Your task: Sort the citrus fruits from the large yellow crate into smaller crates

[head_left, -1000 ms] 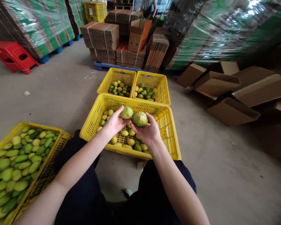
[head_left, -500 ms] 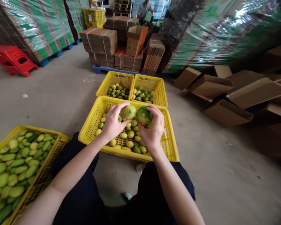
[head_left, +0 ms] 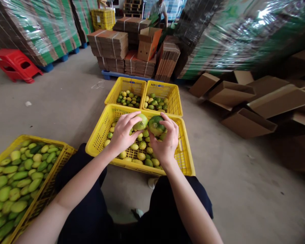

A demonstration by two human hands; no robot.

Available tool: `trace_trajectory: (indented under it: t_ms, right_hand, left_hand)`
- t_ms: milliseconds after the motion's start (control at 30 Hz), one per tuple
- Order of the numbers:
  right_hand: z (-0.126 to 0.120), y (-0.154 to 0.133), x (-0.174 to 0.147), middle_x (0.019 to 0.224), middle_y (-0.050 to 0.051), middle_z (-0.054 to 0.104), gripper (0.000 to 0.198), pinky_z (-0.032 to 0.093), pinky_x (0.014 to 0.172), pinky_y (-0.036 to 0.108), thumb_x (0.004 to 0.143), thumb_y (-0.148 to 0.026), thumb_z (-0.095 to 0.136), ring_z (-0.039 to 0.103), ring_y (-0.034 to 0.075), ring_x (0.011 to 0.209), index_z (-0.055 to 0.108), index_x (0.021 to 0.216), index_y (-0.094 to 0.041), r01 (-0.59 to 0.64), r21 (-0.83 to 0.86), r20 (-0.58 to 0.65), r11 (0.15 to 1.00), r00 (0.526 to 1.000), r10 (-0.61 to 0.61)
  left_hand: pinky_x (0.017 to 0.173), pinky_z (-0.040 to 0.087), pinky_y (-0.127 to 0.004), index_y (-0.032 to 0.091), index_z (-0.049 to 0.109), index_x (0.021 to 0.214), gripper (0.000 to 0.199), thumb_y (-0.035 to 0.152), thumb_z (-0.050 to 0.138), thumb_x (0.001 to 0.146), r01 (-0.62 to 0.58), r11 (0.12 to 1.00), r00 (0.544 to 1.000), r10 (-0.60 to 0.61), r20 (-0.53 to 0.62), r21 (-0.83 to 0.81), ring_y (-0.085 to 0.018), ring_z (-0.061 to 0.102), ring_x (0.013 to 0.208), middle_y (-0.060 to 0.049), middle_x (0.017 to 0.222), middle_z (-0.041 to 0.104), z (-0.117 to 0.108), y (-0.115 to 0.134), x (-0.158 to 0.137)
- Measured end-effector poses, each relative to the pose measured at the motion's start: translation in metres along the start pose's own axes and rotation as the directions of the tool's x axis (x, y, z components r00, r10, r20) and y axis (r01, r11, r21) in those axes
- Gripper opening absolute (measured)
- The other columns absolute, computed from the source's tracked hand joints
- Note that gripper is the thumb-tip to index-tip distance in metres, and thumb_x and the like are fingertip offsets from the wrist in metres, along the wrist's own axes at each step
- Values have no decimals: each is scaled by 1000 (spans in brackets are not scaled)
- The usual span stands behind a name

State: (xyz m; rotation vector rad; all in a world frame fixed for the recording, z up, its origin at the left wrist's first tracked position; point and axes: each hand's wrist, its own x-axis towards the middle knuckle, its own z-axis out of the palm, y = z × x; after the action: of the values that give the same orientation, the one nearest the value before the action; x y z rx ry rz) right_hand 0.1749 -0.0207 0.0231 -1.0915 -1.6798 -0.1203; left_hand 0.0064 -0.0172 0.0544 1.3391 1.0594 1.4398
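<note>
My left hand (head_left: 124,134) is closed around a light yellow-green fruit (head_left: 141,122), which looks like a small papaya. In my right hand (head_left: 166,140) is a darker green papaya (head_left: 156,125) with a round pale mark on the end facing me. Both are held side by side, a small gap apart, above a large yellow crate (head_left: 96,142). Scattered over that crate's slotted bottom are several yellow and green fruits (head_left: 142,145), partly hidden by my hands and wrists.
Two yellow crates (head_left: 176,101) with fruit stand beyond the large one. At my left, a yellow crate (head_left: 63,149) is full of green fruit. A red stool (head_left: 16,66), stacked flat cartons (head_left: 108,44), open cardboard boxes (head_left: 231,95) and a person (head_left: 159,12) are farther off.
My left fingers have shifted over the lighter papaya, which has turned slightly in my grip. The right hand barely differs. The person in the background has changed posture.
</note>
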Motion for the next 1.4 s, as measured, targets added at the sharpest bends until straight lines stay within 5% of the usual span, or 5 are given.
trace_trajectory:
  t_ms: [500, 667, 833, 1033, 1400]
  right_hand:
    - [-3, -5, 4, 133, 10, 59, 41, 51, 102, 57, 77, -25, 76, 58, 32, 124, 61, 115, -28, -226, 143, 49, 963, 974, 222]
    - [-8, -8, 17, 112, 3, 67, 44, 59, 75, 37, 68, -32, 82, 67, 21, 91, 68, 110, -27, -703, 486, 302, 520, 693, 654]
    - [-7, 1, 21, 88, 0, 70, 42, 50, 52, 22, 63, -36, 78, 63, 16, 75, 73, 103, -24, -860, 496, 538, 121, 414, 734]
    - [-1, -2, 18, 76, -1, 68, 36, 48, 46, 22, 60, -41, 85, 63, 15, 68, 67, 84, -21, -865, 501, 557, 16, 337, 759]
    - [3, -16, 16, 70, -8, 63, 47, 48, 41, 21, 53, -36, 91, 62, 13, 61, 54, 80, -25, -850, 522, 622, -75, 319, 715]
  left_hand:
    - [107, 48, -34, 26, 73, 96, 47, 0, 86, 59, 71, 987, 997, -76, -33, -141, -27, 52, 134, -5, 131, 64, 2, 0, 0]
    - [90, 55, -29, 26, 74, 105, 52, 5, 87, 60, 235, 936, 969, -247, -16, -261, -21, 67, 102, -5, 120, 66, -5, -10, 9]
    - [79, 56, -31, 19, 75, 108, 39, 7, 77, 71, 547, 746, 836, -512, 198, -379, -19, 69, 83, -8, 98, 71, -15, -13, 18]
    - [70, 51, -28, 13, 73, 100, 27, 18, 74, 74, 665, 613, 745, -590, 313, -427, -20, 66, 84, -11, 95, 73, -12, -15, 17]
    - [79, 49, -28, 17, 67, 90, 31, 18, 85, 65, 584, 650, 786, -602, 140, -486, -19, 64, 90, -7, 91, 71, 10, -28, 4]
